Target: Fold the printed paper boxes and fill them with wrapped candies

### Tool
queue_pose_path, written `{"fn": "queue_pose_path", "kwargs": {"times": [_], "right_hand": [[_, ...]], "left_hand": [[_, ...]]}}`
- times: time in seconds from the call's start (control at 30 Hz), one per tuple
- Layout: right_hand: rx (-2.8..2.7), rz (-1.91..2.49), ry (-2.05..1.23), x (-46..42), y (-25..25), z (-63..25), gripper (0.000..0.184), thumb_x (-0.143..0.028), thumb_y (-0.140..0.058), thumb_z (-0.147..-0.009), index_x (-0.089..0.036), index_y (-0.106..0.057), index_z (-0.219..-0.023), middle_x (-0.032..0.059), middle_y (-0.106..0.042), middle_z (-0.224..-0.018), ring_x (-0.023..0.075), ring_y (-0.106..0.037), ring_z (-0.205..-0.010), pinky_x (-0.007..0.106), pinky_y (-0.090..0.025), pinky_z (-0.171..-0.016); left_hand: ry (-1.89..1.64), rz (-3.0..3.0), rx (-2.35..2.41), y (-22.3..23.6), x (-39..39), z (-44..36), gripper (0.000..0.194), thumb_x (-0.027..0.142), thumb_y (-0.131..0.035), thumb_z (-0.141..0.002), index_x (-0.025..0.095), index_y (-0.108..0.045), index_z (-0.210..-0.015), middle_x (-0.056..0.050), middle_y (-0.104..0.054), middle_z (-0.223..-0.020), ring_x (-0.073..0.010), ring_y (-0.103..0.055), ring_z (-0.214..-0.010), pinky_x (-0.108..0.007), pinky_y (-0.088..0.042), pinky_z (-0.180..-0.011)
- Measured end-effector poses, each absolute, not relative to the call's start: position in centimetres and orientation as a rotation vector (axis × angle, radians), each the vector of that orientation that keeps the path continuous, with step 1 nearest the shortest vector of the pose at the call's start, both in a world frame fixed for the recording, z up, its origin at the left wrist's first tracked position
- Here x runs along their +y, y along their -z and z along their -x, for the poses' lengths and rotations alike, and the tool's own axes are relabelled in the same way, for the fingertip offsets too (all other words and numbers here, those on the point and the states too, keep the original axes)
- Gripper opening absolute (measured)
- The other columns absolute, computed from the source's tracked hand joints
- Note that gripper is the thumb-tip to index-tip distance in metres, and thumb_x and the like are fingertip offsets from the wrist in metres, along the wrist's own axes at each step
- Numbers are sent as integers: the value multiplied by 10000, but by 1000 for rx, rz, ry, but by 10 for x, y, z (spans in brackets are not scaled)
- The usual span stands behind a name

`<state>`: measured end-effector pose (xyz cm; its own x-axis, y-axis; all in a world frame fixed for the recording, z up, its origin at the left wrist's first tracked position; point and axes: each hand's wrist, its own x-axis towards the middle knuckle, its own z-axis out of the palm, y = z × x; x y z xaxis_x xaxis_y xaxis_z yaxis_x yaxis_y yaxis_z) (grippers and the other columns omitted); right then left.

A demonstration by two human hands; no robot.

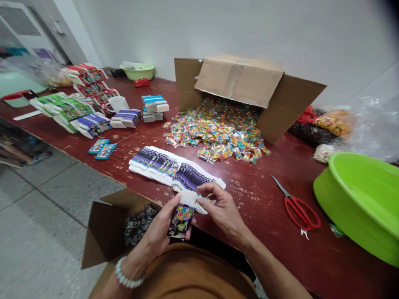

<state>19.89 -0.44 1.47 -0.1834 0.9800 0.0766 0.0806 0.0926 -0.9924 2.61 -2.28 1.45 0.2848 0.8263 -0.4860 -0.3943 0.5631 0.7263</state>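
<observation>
One small purple box [181,222] is clamped in the grip of the left hand [159,229], by the near edge of the counter [258,232]. Its long axis points away from the body, with a white flap [188,197] at the far end. The right hand [227,211] is nearer that flap, just to its right; I cannot tell whether its fingertips pinch anything. Beyond lies a row of purple cartons [158,164]; farther back, wrapped candies [215,137] spill from a cardboard box [241,81]. Lettering is too small to read.

L hand [158,229] gripping, R hand [225,211] half-curled (both fwd)
</observation>
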Motion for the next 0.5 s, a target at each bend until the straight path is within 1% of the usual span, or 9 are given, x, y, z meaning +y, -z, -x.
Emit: {"fn": "queue_pose_path", "kwargs": {"times": [0.07, 0.1, 0.13, 0.17, 0.23, 0.3, 0.37, 0.43, 0.5], "right_hand": [[-1209, 1064, -1554, -3, -10, -195, 384, -306, -786, -765, -231, -631, -1108, 6, -666, -916, 140, -628, -740, 281, -505, -696], [-1105, 1001, -1735, -2, -6, -191, 469, -327, -824, -725, -228, -609, -1130, -5, -665, -873, 126, -622, -671, 268, -504, -652], [-1008, 937, -1884, -2, -3, -188, 508, -345, -849, -694, -220, -603, -1120, -18, -661, -816, 114, -609, -606, 254, -497, -608], [-927, 890, -1979, -1, 1, -185, 505, -356, -872, -664, -208, -614, -1073, -30, -651, -757, 101, -587, -549, 239, -484, -568], [-841, 861, -2011, 0, 8, -179, 447, -358, -906, -605, -189, -646, -927, -42, -629, -693, 78, -532, -477, 216, -454, -499], [-848, 888, -1878, 0, 12, -176, 353, -397, -887, -627, -188, -663, -802, -23, -648, -747, 68, -496, -446, 218, -432, -442], [-1029, 937, -1613, -2, 12, -176, 260, -421, -832, -708, -206, -707, -784, 21, -700, -893, 99, -567, -520, 254, -486, -489], [-1329, 948, -1281, -5, 9, -180, 165, -393, -790, -772, -238, -755, -820, 54, -736, -978, 168, -671, -721, 325, -559, -677], [-1558, 916, -1053, -7, 4, -184, 97, -344, -762, -809, -253, -777, -839, 68, -762, -954, 219, -695, -911, 392, -543, -874]], "left_hand": [[-884, -534, 980, -13, -23, -27, 431, 524, -661, -826, 99, -683, -894, -61, -681, -607, -148, -577, -422, -248, -475, -403], [-906, -555, 990, -12, -24, -28, 416, 512, -675, -821, 109, -679, -923, -51, -679, -605, -147, -577, -432, -241, -476, -398], [-928, -590, 997, -12, -25, -29, 415, 510, -680, -822, 121, -673, -967, -39, -678, -607, -145, -577, -442, -233, -478, -395], [-950, -637, 998, -11, -26, -30, 418, 511, -683, -826, 133, -666, -1003, -31, -680, -618, -145, -583, -459, -224, -476, -393], [-983, -725, 977, -11, -26, -32, 404, 504, -695, -828, 150, -654, -1018, -28, -691, -668, -147, -604, -514, -206, -477, -400], [-995, -738, 950, -13, -25, -33, 381, 492, -708, -827, 153, -647, -988, -24, -688, -687, -144, -610, -531, -200, -482, -406], [-952, -632, 926, -14, -23, -33, 371, 500, -700, -835, 155, -633, -954, -17, -673, -648, -137, -598, -476, -211, -491, -396], [-876, -478, 903, -14, -21, -32, 385, 530, -670, -851, 157, -619, -936, -14, -661, -604, -140, -588, -407, -232, -497, -371], [-833, -389, 872, -13, -21, -33, 419, 556, -631, -869, 157, -620, -997, -17, -664, -595, -154, -595, -379, -244, -495, -348]]}}
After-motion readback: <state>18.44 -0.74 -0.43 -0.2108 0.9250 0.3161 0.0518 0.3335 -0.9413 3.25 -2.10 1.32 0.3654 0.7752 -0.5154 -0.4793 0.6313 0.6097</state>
